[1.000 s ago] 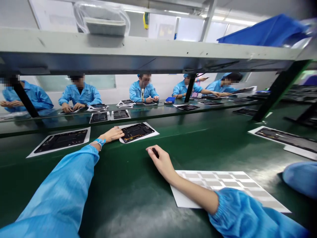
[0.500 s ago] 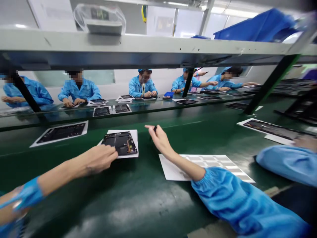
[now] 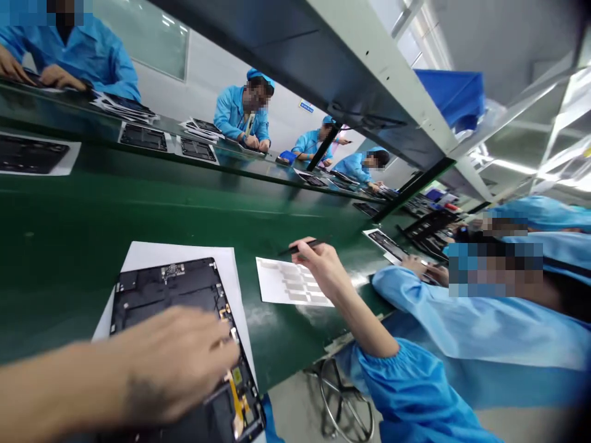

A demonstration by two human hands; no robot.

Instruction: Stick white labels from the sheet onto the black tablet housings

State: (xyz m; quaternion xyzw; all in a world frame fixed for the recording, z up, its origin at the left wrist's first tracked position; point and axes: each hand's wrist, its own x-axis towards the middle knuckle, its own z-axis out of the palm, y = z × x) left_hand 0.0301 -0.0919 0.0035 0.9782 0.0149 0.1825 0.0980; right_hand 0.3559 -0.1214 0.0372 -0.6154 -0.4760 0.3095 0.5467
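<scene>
My left hand [image 3: 170, 357] lies spread over a black tablet back housing [image 3: 168, 295], fingertips near its gold-coloured flex strip [image 3: 235, 394], and holds nothing I can see. The housing rests on a white paper sheet [image 3: 184, 258]. My right hand [image 3: 321, 266] grips a slim black tool [image 3: 307, 247], possibly tweezers or a stylus, just above a white sheet of grey rectangular pads [image 3: 289, 283]. The tool's tip points left, over that sheet, apart from it.
The green bench belt [image 3: 115, 215] runs under everything. Beyond it, a co-worker's blue sleeve [image 3: 462, 314] and hand [image 3: 422, 266] reach a tablet housing [image 3: 385, 245]. A grey shelf beam [image 3: 369, 80] crosses overhead, and a chair base [image 3: 344, 400] stands below the bench edge.
The whole view has rolled sharply and tilted. My left hand has moved from beside the housing onto it. My right hand now shows the black tool lengthwise, near the pad sheet.
</scene>
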